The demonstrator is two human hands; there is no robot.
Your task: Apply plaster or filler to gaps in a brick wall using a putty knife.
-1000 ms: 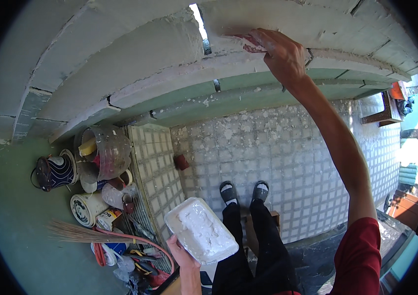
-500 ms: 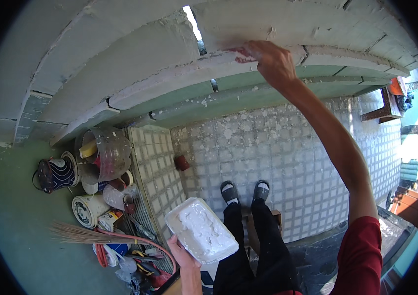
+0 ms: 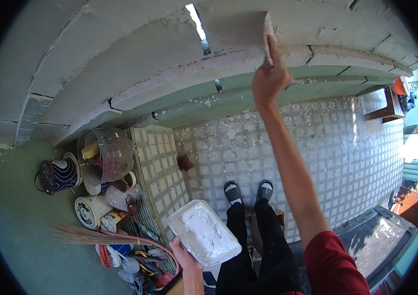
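Note:
My left hand (image 3: 187, 255) grips the near left edge of a shallow white tray (image 3: 175, 221), closed on its rim. White paste (image 3: 206, 227), like wall putty, lies in uneven lumps inside it. Up at the grey plastered panel (image 3: 238, 24), my right hand (image 3: 271, 81) is closed round a putty knife (image 3: 268, 37). Seen nearly edge-on, its blade is smeared with white and touches or nearly touches the panel. Below the blade runs a ledge (image 3: 233, 59) with a rough coat. To the left, a bright narrow gap (image 3: 196, 22) splits the panel.
Buckets (image 3: 88, 211), a clear plastic tub (image 3: 115, 155), a straw broom (image 3: 81, 234) and a pink hose (image 3: 162, 246) crowd the left side. My feet in dark slippers (image 3: 233, 192) stand above a splattered tiled floor (image 3: 248, 142). A wooden bench (image 3: 388, 108) is at far right.
My right hand has turned the putty knife from lying low along the ledge to pointing upward on the panel, and the forearm has swung left. The left hand and tray stay nearly in place.

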